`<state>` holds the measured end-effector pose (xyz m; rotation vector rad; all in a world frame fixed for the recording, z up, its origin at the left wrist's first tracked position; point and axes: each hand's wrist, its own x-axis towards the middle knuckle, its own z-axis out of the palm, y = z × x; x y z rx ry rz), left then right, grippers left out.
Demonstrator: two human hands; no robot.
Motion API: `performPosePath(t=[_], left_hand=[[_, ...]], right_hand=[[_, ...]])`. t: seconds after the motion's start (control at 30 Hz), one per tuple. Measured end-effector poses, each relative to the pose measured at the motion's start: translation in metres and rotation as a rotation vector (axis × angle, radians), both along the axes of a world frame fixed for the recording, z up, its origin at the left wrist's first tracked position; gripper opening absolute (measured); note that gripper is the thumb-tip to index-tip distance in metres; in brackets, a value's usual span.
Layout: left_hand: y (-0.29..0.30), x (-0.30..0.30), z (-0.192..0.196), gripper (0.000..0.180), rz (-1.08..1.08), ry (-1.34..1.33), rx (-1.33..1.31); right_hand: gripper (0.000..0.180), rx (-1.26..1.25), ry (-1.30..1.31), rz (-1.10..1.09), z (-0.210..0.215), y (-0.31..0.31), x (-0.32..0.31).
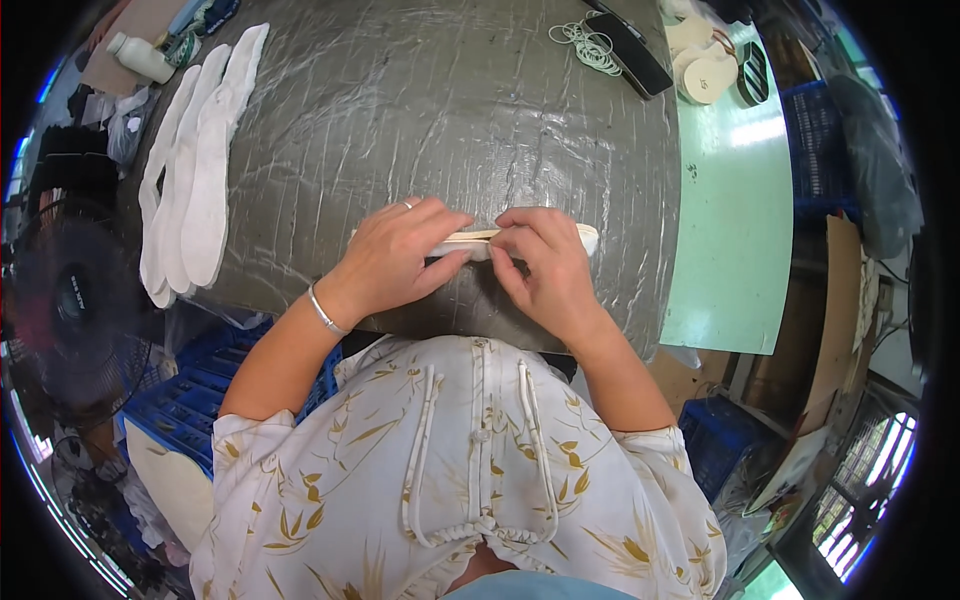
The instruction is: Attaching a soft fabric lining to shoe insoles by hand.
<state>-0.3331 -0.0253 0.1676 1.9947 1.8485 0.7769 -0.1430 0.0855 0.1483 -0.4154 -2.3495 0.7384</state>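
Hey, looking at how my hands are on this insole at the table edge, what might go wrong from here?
1. The insole lies close to the near edge of the plastic-covered table; a slip might push it off into your lap.
2. Both the left hand and the right hand press on one narrow piece, so fingertips may crowd each other and shift its layers out of line.
3. The shiny, wrinkled cover looks slippery, so the piece could slide.

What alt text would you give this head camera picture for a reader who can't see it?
Seen from above, a person's left hand and right hand press a long pale insole-shaped piece flat on a grey plastic-covered table. A stack of white insole pieces lies to the left, rubber bands at the far edge.
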Motion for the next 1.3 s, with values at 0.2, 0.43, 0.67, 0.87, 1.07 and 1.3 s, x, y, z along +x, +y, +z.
performPosePath(t=[0.2, 0.43, 0.67, 0.87, 1.07, 1.3], left_hand=[[0.0, 0.0, 0.0, 0.024, -0.027, -0.019, 0.016], [0.001, 0.0, -0.005, 0.017, -0.04, -0.002, 0.013], [0.011, 0.016, 0.005, 0.04, -0.033, 0.116, 0.08], [0.016, 0.021, 0.004, 0.031, -0.02, 0.081, 0.042], [0.019, 0.022, 0.002, 0.025, -0.017, 0.071, 0.04], [0.02, 0.02, -0.003, 0.018, -0.014, 0.101, 0.068]], right_hand=[[0.013, -0.03, 0.038, -0.035, -0.005, 0.0, -0.002], [0.018, -0.044, 0.063, -0.097, -0.011, 0.0, -0.001], [0.026, -0.13, 0.004, -0.003, 0.007, 0.009, 0.019], [0.018, 0.001, -0.021, -0.082, -0.002, 0.012, 0.03], [0.017, 0.143, -0.036, -0.089, -0.004, 0.013, 0.027], [0.016, 0.212, -0.003, -0.091, -0.01, 0.013, 0.021]])
